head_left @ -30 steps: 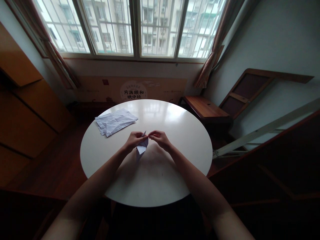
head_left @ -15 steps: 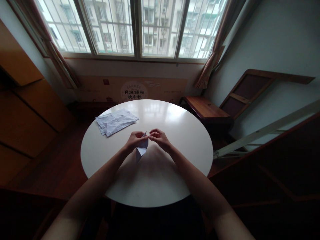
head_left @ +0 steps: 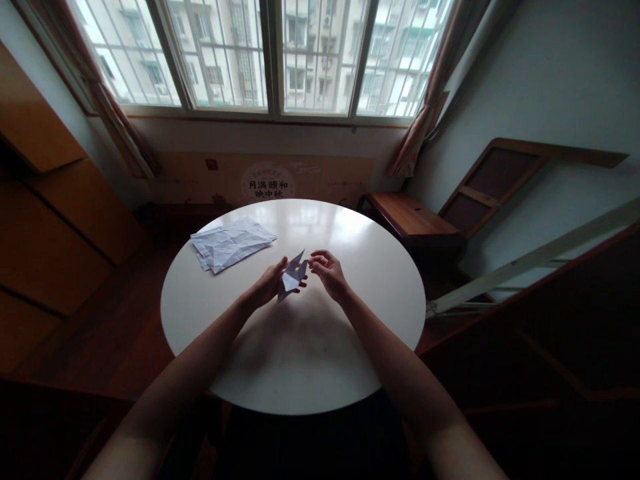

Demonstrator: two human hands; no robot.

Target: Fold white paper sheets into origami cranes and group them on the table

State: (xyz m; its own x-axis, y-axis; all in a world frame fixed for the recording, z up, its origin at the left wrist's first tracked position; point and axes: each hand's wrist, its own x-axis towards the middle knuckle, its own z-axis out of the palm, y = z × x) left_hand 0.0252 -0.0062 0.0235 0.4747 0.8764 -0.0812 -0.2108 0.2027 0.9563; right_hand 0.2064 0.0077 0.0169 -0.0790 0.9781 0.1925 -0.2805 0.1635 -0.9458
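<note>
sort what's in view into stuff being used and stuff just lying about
In use:
- folded paper, held in the left hand
- right hand, at the paper's tip; contact unclear

Lying about:
- creased sheets, untouched on the table
- bench
- printed box

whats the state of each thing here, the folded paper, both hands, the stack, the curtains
folded paper: creased into a pointed shape, held up off the table
left hand: closed on the folded paper
right hand: fingers curled beside the folded paper, contact unclear
paper stack: creased sheets lying flat, untouched
curtains: drawn aside
</note>
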